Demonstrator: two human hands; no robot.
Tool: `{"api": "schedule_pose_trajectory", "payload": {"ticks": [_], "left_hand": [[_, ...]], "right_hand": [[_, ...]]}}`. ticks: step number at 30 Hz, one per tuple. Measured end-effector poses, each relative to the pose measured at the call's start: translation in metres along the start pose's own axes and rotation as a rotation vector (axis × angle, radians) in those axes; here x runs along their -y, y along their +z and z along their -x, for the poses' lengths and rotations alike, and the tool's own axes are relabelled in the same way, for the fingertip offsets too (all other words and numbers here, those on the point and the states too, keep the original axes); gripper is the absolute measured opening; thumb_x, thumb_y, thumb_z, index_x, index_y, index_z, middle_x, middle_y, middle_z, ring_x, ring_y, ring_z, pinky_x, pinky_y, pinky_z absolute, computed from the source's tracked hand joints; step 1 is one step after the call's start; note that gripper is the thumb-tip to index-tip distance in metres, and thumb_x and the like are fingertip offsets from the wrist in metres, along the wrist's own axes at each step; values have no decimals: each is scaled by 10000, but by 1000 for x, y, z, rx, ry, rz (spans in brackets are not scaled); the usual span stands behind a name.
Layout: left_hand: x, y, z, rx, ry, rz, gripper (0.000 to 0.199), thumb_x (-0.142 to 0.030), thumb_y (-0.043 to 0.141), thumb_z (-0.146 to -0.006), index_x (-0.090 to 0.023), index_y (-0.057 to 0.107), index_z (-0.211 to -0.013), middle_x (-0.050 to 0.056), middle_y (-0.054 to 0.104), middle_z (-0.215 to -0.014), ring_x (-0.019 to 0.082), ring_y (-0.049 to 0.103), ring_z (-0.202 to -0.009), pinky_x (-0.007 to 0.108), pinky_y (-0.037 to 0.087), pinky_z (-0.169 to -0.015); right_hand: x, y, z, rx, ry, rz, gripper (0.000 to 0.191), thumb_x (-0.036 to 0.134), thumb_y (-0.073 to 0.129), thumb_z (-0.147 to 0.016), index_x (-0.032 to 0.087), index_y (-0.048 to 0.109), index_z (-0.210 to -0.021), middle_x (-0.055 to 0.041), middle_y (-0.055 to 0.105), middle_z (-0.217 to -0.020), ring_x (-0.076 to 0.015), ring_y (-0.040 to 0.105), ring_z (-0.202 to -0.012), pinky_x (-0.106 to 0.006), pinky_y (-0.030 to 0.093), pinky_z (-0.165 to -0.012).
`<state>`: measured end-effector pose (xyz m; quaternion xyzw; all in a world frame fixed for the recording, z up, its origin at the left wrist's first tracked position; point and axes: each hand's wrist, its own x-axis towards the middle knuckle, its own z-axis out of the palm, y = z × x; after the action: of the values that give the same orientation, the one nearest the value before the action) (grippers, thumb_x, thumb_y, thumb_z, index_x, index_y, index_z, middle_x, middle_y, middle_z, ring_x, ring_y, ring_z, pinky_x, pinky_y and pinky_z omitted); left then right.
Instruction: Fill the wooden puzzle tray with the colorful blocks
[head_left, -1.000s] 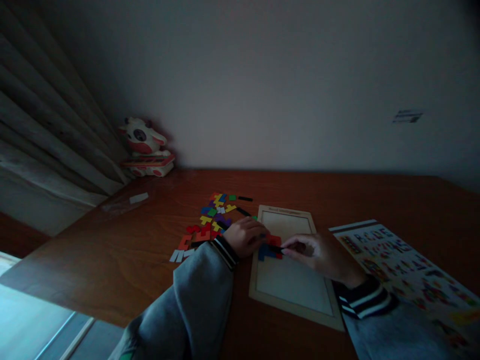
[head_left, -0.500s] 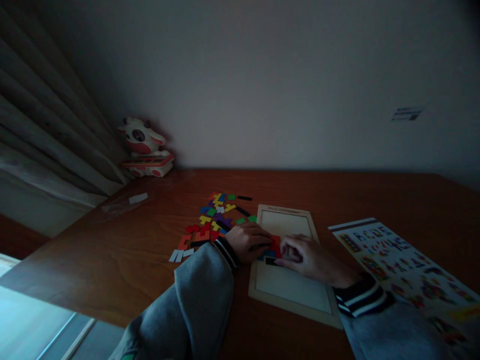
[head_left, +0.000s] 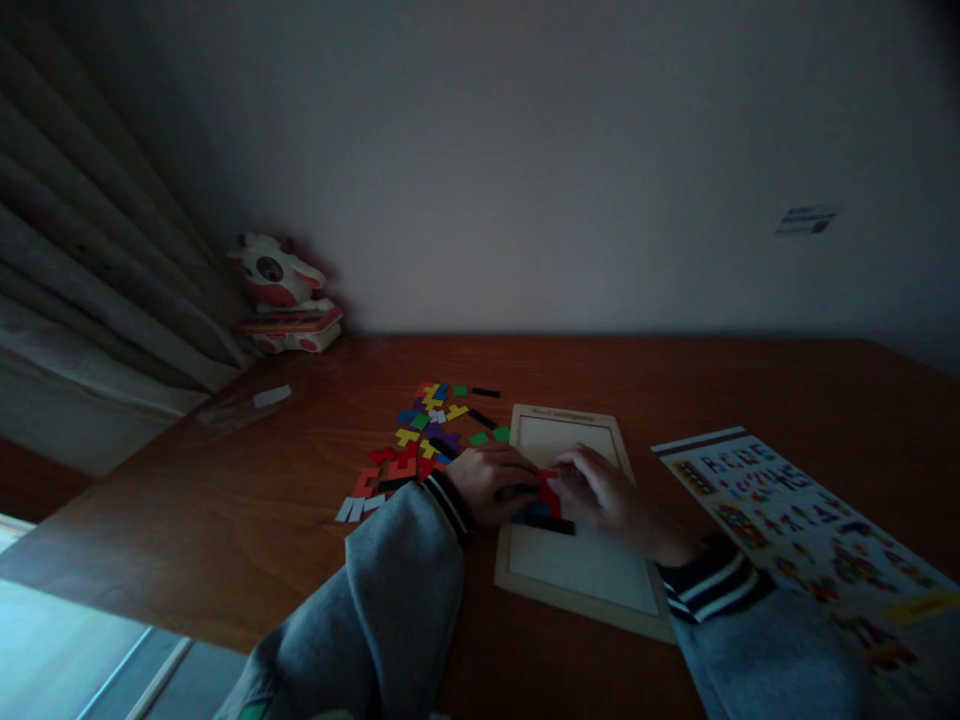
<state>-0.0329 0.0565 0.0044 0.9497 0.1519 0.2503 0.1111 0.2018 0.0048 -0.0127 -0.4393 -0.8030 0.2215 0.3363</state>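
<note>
A shallow wooden puzzle tray (head_left: 581, 606) with a pale base lies in front of me. Within its left part, a red puzzle piece (head_left: 550, 480), a blue puzzle piece (head_left: 537, 509) and a black bar piece (head_left: 551, 524) sit together. My left hand (head_left: 495, 483) rests over the tray's left rim, its fingers laid against these pieces and partly covering them. From the other side, my right hand (head_left: 600, 495) reaches in, thumb and forefinger apart, fingertips at the red piece. Nothing shows held in it.
Loose coloured puzzle pieces (head_left: 420, 422) are spread left of the tray, with white pieces (head_left: 358, 509) nearest me. A printed pattern sheet (head_left: 806, 530) lies to the right. Far left stand a cow-shaped toy (head_left: 285, 300) and a clear plastic bag (head_left: 240, 412), beside a curtain (head_left: 112, 250).
My right hand has moved slightly away from me, off the black bar to the red piece, and its fingers have opened. The black bar is more exposed. My left hand stays put.
</note>
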Motion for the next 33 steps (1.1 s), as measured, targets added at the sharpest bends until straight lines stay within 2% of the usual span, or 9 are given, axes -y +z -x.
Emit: {"api": "schedule_pose_trajectory", "payload": {"ticks": [3, 8, 12, 19, 25, 30, 33], "left_hand": [[-1, -1, 0, 6, 6, -8, 316, -431, 628, -897, -171, 723, -1051, 101, 724, -1076, 225, 663, -966, 367, 537, -880], [-3, 0, -1, 32, 25, -3, 332, -456, 665, -871, -182, 736, -1045, 105, 713, -1074, 226, 655, -970, 366, 533, -886], [-10, 1, 1, 42, 45, 0, 339, -472, 677, -856, -187, 745, -1027, 109, 713, -1057, 226, 651, -966, 381, 528, -897], [-21, 0, 8, 87, 67, -4, 405, -528, 643, -865, -193, 732, -1074, 110, 711, -1049, 215, 661, -928, 349, 545, -822], [-24, -4, 12, 80, 94, -40, 394, -530, 627, -866, -194, 752, -1030, 109, 715, -998, 219, 663, -869, 361, 558, -773], [-29, -5, 15, 58, 153, -38, 330, -458, 627, -885, -180, 743, -1021, 111, 701, -1174, 280, 602, -1173, 409, 545, -946], [-31, -4, 16, 80, 168, -15, 309, -417, 606, -910, -164, 732, -1036, 101, 717, -1175, 248, 638, -1145, 371, 548, -965]], "right_hand": [[-7, 2, -2, -55, -12, -26, 173, 293, 436, -994, 234, 553, -1106, -72, 621, -1043, -189, 618, -944, -364, 524, -842], [-6, 1, -4, -33, -40, 6, 188, 245, 445, -983, 238, 591, -1101, -77, 632, -1063, -206, 611, -1008, -395, 520, -886], [-2, 0, -3, -34, -26, -1, 183, 250, 440, -992, 224, 596, -1084, -78, 633, -1053, -201, 607, -1001, -395, 518, -892], [0, -1, -3, -46, -11, 14, 166, 251, 458, -985, 218, 601, -1063, -83, 630, -1035, -204, 605, -974, -399, 519, -888], [0, -2, -3, -41, 3, 9, 171, 263, 463, -986, 214, 608, -1063, -76, 630, -1030, -198, 607, -981, -377, 513, -889], [-1, -2, -3, -29, 6, 21, 171, 264, 475, -983, 209, 612, -1069, -77, 626, -1043, -191, 601, -985, -364, 509, -884], [-3, -1, -2, -37, 9, 17, 176, 272, 474, -983, 209, 616, -1065, -81, 632, -1036, -196, 601, -973, -368, 513, -868]]}}
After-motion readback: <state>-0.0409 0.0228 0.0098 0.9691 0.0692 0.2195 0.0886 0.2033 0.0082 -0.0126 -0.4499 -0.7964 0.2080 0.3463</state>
